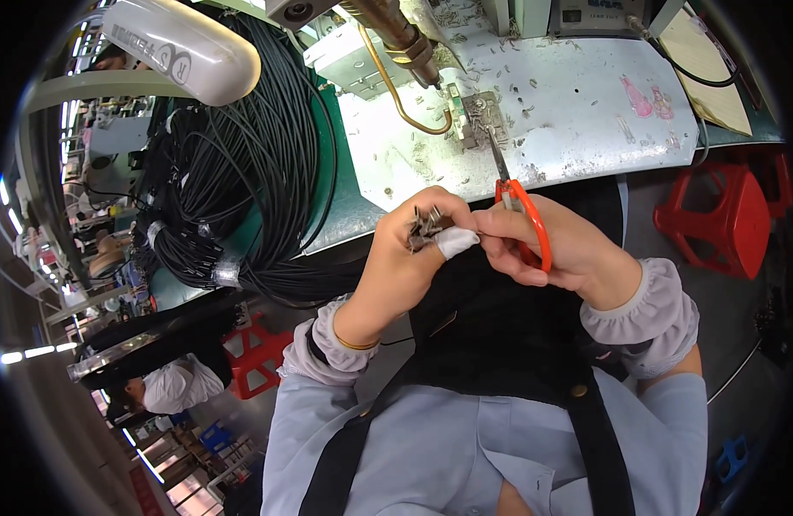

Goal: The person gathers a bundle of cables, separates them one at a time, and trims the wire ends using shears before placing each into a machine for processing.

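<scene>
Left hand is clutching small metal pieces in front of the metal plate; right hand is gripping orange-handled scissors, blades pointing over the plate; black cables are lying coiled left of it

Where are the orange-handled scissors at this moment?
In the head view, the scissors are right of centre, in the right hand, blades toward the silvery plate.

left of the orange scissors, the left hand hides parts of some little metal bits, and the right hand covers part of those scissors. up and left of the scissors, the brown machine part runs off the top edge, and the specks on the pale plate are too small to tell.
</scene>
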Motion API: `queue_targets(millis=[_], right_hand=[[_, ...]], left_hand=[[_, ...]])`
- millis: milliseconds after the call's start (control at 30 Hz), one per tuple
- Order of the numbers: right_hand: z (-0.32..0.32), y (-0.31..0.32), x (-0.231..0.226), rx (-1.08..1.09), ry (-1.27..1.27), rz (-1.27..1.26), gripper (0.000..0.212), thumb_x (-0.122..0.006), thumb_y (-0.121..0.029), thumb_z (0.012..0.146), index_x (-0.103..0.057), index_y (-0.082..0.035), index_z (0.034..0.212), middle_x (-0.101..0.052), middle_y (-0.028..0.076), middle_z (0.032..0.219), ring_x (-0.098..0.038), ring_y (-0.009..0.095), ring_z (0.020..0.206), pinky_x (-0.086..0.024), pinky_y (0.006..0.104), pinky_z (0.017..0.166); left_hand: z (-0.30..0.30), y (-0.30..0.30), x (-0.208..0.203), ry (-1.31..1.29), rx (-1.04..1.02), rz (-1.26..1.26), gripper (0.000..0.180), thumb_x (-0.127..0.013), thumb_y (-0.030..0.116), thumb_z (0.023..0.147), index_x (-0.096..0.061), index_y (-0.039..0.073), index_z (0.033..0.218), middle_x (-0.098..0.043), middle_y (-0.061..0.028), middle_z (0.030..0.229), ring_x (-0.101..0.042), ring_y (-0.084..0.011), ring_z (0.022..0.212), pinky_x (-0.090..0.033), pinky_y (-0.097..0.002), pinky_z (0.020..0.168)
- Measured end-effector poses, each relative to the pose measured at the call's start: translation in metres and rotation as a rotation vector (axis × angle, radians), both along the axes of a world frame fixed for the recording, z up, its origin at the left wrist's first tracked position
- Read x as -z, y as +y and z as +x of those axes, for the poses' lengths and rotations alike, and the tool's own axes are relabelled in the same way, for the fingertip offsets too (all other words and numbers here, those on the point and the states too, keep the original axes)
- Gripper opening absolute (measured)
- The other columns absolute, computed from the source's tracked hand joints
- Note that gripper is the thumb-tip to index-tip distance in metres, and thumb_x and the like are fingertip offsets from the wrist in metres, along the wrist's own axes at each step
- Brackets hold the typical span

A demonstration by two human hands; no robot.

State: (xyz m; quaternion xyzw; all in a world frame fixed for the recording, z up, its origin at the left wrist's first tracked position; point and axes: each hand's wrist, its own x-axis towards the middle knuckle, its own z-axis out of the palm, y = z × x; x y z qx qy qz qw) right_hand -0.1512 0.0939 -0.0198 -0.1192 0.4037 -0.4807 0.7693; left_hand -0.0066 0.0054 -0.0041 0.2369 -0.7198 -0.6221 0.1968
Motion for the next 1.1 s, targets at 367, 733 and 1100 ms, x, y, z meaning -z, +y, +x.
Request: queue_targets(millis=[367,733,1100], right_hand=[[0.013,0.005,0.001,0.063,-0.153,-0.049,0.025,-0.054,-0.024,0.082,-0.052,-0.005,0.066,-0.049,0.003,0.055,-0.041,0.009,0.036,-0.030,0.0203,0.034],[-0.001,0.007,0.009,0.371,1.707,-0.998,0.023,-0.068,-0.005,0.060,-0.061,-0.009,0.082,-0.050,0.002,0.059,-0.050,0.016,0.046,-0.037,0.0248,0.040],[0.016,0.017,0.007,0.380,0.987,-0.580,0.011,-0.059,0.005,0.073,-0.058,0.000,0.083,-0.058,0.004,0.065,-0.057,0.010,0.056,-0.044,0.0206,0.050]], left_hand=[[0.008,-0.002,0.004,0.050,0.052,-0.138,0.015,-0.054,-0.007,0.074,-0.052,0.004,0.084,-0.052,0.0003,0.073,-0.047,-0.0076,0.062,-0.037,-0.0210,0.051],[0.011,0.002,-0.004,-0.049,-0.121,0.748,0.013,-0.059,0.001,0.077,-0.051,0.005,0.086,-0.049,0.0026,0.072,-0.033,0.0001,0.050,-0.022,-0.0164,0.041],[0.003,0.019,0.003,0.016,-0.270,0.003,0.012,-0.059,0.000,0.076,-0.055,0.002,0.088,-0.052,0.0015,0.070,-0.047,-0.0031,0.064,-0.038,-0.0156,0.058]])
